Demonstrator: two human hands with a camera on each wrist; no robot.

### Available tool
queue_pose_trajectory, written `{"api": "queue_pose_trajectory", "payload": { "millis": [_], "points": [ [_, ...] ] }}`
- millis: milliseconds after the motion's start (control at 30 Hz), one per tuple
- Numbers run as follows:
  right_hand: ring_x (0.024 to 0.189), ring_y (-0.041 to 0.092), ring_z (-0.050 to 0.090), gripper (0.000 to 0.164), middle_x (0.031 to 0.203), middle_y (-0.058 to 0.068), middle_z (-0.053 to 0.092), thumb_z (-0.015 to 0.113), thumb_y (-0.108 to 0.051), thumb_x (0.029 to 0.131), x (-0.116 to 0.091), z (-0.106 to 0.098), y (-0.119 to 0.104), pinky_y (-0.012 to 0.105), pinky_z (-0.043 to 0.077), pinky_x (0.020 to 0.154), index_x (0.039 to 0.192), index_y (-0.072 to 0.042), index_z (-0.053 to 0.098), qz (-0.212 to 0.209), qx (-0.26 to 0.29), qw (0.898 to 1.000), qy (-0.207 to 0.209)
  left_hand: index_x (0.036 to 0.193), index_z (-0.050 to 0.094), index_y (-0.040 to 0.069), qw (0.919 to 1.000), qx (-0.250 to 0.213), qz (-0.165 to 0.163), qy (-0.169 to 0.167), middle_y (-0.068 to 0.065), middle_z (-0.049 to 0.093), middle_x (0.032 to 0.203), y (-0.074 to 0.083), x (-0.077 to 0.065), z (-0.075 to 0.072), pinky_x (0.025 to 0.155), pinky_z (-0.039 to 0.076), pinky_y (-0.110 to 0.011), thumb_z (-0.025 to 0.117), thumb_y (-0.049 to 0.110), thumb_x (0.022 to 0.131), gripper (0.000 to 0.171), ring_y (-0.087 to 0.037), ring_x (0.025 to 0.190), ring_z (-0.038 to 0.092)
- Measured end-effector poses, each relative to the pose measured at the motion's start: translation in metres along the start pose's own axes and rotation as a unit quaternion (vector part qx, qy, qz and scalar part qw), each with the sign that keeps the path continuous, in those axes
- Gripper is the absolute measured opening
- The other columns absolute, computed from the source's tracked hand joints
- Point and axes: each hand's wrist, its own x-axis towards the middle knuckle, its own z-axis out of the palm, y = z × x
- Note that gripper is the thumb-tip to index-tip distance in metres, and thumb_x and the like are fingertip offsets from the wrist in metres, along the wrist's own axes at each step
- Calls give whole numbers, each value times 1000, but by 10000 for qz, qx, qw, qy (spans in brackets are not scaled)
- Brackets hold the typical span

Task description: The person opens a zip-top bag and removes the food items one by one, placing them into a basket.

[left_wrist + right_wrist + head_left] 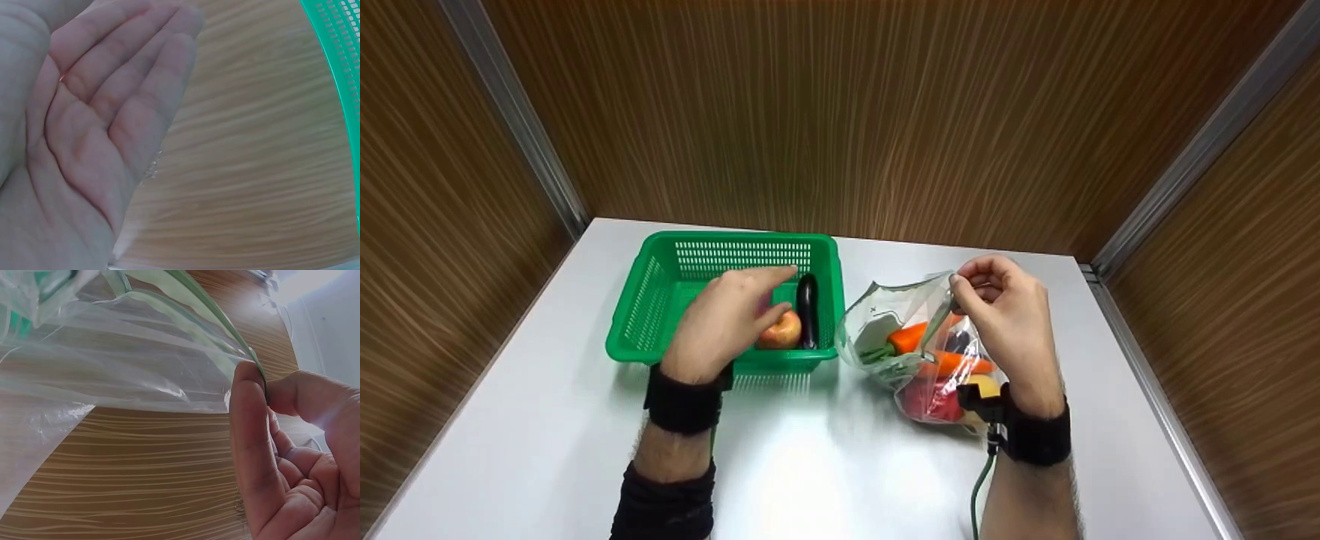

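My right hand point(1011, 304) pinches the top edge of a clear plastic bag point(855, 322) between thumb and forefinger, and the right wrist view shows the green-edged rim of the bag point(169, 354) held there. Inside the bag lie orange carrots point(907, 337), a red item point(930, 399) and a yellow one point(984, 386), partly behind the plastic and my wrist strap. My left hand point(727, 319), fingers extended and holding nothing, hovers over the green basket point(645, 352). Below its fingertips are an apple point(781, 331) and a dark eggplant point(808, 311). The left wrist view shows the open palm point(84, 146).
The basket and bag stand side by side on a white table point(780, 465). Wood-grain panels point(840, 112) rise behind and at both sides. A green cable point(981, 487) hangs from my right wrist strap.
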Motion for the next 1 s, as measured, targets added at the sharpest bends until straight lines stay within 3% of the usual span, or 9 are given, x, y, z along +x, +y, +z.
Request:
{"api": "queue_pose_trajectory", "payload": {
  "millis": [233,467,667,1000],
  "points": [
    [83,0,74,10,109,21,79,76,-6,111,-1,1,-1,11,63,78,117,2,77,-44,70,10000,1,156,76,9,9972,-4,671,327,-13,79,156,18,1,9,126,60,-52,88,18,107,51,-32,150,74],
    [81,1,75,8,107,22,79,77,-5,110,-1,4,-1,14,65,77,114,2,78,-173,209,9996,22,150,80,11,9856,139,1561,631,-7,85,146,35,4,24,118,65,-44,94,20,102,51,-25,140,81],
    [82,2,75,10,108,21,79,77,-8,111,-3,4,-4,14,65,77,116,1,77,-147,209,9997,-25,147,82,11,9800,132,1915,518,-5,87,140,45,8,39,112,69,-41,95,19,101,48,-23,131,85],
    [82,3,76,8,107,20,78,77,-5,110,-6,7,-8,15,66,78,115,1,77,-216,315,9992,-143,144,83,11,9770,214,2119,43,-4,87,140,51,16,64,110,69,-41,92,21,104,43,-23,131,85]
  ]
}}
